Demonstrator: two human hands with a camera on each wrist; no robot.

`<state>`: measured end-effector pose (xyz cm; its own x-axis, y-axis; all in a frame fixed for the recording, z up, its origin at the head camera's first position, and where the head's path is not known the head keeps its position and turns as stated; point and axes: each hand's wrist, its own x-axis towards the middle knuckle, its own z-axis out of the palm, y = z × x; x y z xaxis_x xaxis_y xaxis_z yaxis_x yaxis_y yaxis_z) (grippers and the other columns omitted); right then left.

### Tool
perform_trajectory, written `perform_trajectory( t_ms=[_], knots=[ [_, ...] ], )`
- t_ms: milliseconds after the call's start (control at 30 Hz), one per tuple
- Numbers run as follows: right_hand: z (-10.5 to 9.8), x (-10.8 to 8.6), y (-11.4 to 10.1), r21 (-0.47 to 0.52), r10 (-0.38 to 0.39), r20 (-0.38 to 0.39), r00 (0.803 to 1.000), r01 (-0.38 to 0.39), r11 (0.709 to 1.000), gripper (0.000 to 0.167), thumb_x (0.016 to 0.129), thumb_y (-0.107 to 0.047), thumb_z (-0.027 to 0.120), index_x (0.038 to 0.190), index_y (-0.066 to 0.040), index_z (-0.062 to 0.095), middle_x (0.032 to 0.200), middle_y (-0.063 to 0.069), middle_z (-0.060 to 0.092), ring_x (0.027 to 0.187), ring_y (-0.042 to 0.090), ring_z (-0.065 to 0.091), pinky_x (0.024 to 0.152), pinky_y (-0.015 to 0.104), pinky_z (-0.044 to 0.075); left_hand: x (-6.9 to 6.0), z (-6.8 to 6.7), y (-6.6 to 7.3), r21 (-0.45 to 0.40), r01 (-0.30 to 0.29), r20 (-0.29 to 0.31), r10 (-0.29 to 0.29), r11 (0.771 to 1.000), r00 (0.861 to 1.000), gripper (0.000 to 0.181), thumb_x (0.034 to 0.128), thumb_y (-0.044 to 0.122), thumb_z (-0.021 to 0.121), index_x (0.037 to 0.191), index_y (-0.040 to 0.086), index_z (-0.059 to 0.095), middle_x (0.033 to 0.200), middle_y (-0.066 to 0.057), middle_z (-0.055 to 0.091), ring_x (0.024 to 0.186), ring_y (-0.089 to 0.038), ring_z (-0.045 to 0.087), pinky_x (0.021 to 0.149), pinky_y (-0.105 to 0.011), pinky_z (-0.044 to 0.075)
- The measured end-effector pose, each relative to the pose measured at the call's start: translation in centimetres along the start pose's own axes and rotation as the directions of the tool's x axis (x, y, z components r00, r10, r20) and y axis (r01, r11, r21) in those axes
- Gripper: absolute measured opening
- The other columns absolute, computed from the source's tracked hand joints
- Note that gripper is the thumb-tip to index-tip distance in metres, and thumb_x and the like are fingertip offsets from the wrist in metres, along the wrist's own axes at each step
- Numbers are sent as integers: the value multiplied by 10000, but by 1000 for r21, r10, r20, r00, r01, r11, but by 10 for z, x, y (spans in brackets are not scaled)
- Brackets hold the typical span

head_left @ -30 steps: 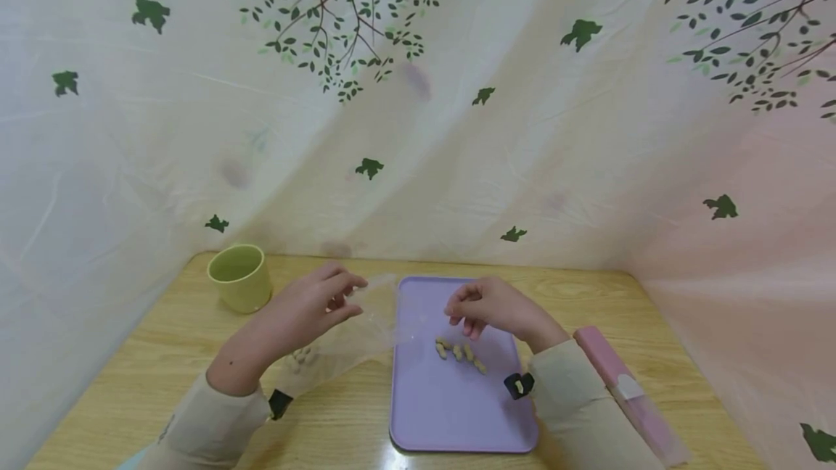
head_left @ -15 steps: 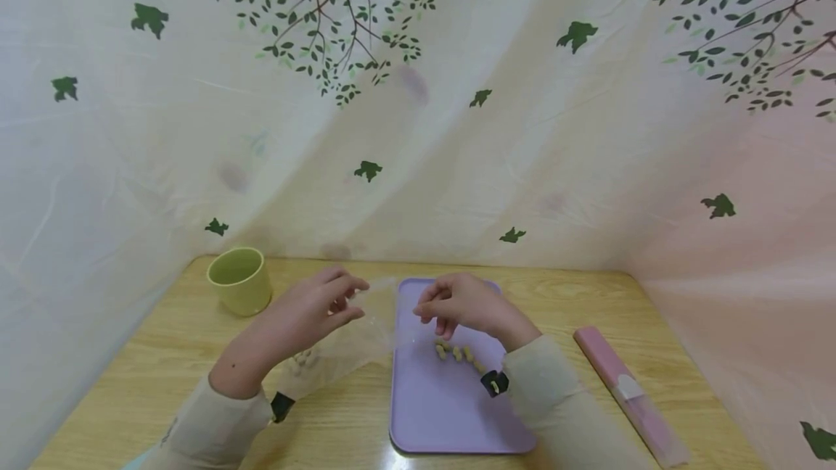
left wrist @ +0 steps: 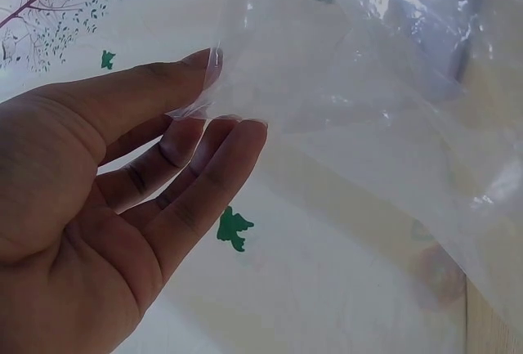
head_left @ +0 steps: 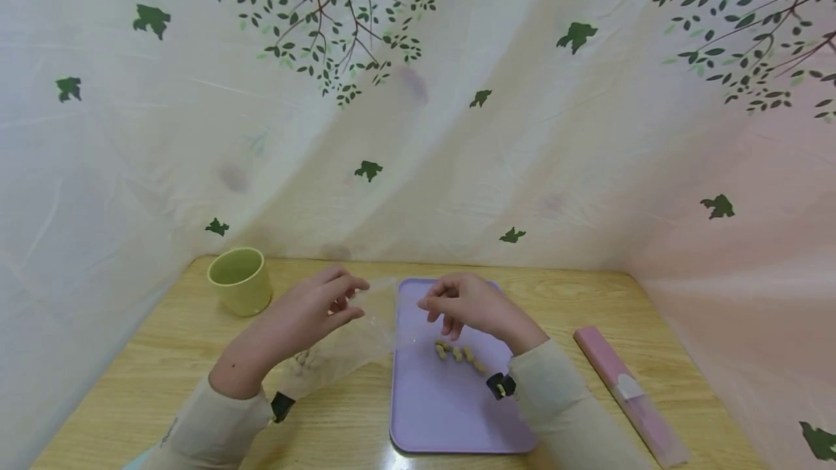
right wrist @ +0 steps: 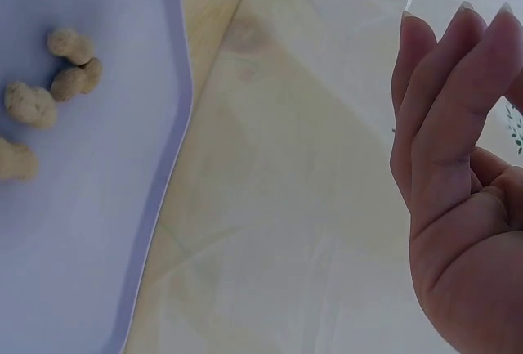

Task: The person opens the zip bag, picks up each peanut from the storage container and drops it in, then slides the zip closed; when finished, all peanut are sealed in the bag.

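Nothing I can read off here right now: not a word, number or brand comes clear. There's a pale patch [head_left: 628, 386] on the long pink pack [head_left: 638, 406] over to the right, any print on it lost from where I stand. And a thin dark mark [head_left: 167, 432] on the left sleeve [head_left: 205, 423], lettering perhaps, but far too small to make out.

At left, the left hand [left wrist: 102, 231] pinches the edge of a clear plastic bag [left wrist: 327, 84] — which spreads across the upper right. Printed branches [left wrist: 37, 1] on a pale backdrop [left wrist: 278, 297] show upper left.
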<state>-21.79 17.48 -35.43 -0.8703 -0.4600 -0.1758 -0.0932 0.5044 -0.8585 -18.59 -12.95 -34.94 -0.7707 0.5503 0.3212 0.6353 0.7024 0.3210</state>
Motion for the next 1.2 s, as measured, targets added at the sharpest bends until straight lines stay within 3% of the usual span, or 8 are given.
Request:
perform_trajectory(
  t_ms=[433,633,867,1200],
  knots=[
    [-16,-4,36,-13,42,-39,998,-43,999,324,1012,-372,751,1051,-51,742,991,178,769,640,160,661,681,428,648,0,2,-1,-6,-10,-8,10,1000,1000,296,1008,183,758,1286,91,713,1165,-62,702,923,-129,713,777,-276,630],
    [-20,-4,60,-74,99,-38,994,-102,992,240,1011,-239,732,1025,-1,757,1009,155,795,612,151,658,644,369,636,0,1,0,-4,-4,-1,4,1000,1000,283,1016,194,750,1285,112,715,1166,-39,699,921,-106,699,767,-263,620],
    [-22,-9,81,-205,159,-31,987,-162,965,106,952,-119,754,869,-54,762,796,50,736,533,116,607,555,314,588,0,0,0,-13,10,8,-10,1000,1000,295,1017,191,748,1298,109,710,1168,-34,694,928,-106,696,773,-266,622],
    [-21,-19,93,-272,224,73,972,-197,942,147,923,-109,758,784,-80,722,622,-10,610,496,96,559,503,216,474,0,1,-1,-1,-18,-11,18,1000,1000,296,1009,185,758,1287,94,710,1175,-52,702,935,-134,718,795,-286,637]
  ],
)
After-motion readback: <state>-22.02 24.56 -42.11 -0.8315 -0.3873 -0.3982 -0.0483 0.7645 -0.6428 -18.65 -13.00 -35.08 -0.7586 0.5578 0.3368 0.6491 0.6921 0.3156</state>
